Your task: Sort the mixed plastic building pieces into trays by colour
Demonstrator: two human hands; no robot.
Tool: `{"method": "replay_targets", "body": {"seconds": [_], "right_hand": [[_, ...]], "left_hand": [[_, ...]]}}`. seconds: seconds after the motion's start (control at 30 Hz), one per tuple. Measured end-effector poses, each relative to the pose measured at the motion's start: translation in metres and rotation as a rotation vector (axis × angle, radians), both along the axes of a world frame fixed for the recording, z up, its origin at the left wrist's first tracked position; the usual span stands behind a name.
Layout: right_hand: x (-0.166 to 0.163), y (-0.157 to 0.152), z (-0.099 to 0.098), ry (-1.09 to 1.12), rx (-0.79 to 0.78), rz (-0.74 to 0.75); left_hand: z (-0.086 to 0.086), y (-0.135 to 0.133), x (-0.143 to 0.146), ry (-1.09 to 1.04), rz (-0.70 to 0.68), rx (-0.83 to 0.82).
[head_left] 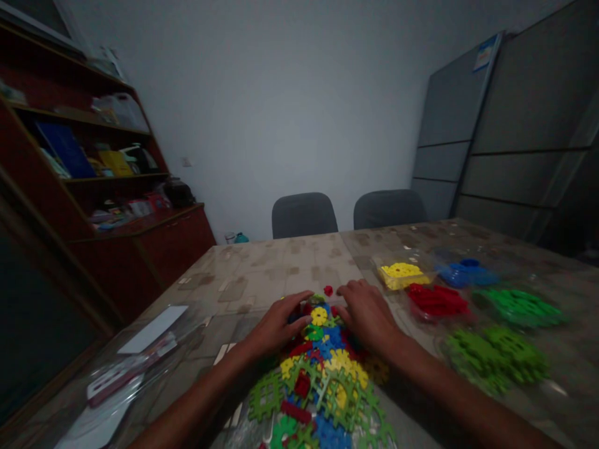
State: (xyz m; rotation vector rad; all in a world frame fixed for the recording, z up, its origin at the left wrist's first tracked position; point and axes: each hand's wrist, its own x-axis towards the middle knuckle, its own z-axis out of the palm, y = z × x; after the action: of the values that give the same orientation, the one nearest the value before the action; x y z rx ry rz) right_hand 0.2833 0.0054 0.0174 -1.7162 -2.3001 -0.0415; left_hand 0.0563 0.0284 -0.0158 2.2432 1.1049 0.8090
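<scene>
A mixed-colour pile of plastic pieces (344, 366) lies on the table (281, 268) between the left hand (281, 321) and right hand (367, 315), thumb and fingers spread apart on each; contact with individual pieces cannot be confirmed. To the right, yellow pieces (402, 272), red pieces (437, 302), blue pieces (468, 273), green pieces (526, 307) and olive pieces (496, 354) lie in separate lots; work is judged partly complete, the pile being undivided.

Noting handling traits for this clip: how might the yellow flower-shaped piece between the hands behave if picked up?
The yellow flower-shaped piece looks small and flat, so it is probably light. Its even, unbent outline suggests stiff plastic. It lies on a jumbled heap of notched pieces, so its scalloped edge may catch and shift a neighbor.
</scene>
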Motion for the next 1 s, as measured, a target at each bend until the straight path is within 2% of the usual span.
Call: {"method": "replay_targets", "body": {"seconds": [0.1, 0.2, 0.37, 0.5, 0.63, 0.83, 1.0], "right_hand": [[0.036, 0.003, 0.016, -0.157, 0.007, -0.156], [0.074, 0.006, 0.021, -0.276, -0.034, -0.264], [0.114, 0.004, 0.017, -0.351, -0.143, -0.307], [0.138, 0.008, 0.018, -0.229, -0.178, -0.295], [0.151, 0.015, 0.020, -0.091, -0.164, -0.295], [0.146, 0.017, 0.016, -0.041, -0.207, -0.257], [0.162, 0.022, 0.038, 0.059, -0.110, -0.311]], "left_hand": [[-0.002, -0.007, -0.005, 0.027, 0.035, 0.084], [-0.008, -0.008, -0.008, 0.027, 0.056, 0.143], [-0.018, -0.006, -0.011, 0.023, 0.082, 0.157], [-0.019, -0.008, -0.010, 0.028, 0.079, 0.162], [-0.017, -0.010, -0.008, 0.030, 0.063, 0.180], [-0.017, -0.009, -0.009, 0.035, 0.045, 0.212], [-0.017, -0.010, -0.009, 0.044, 0.022, 0.217]]}}
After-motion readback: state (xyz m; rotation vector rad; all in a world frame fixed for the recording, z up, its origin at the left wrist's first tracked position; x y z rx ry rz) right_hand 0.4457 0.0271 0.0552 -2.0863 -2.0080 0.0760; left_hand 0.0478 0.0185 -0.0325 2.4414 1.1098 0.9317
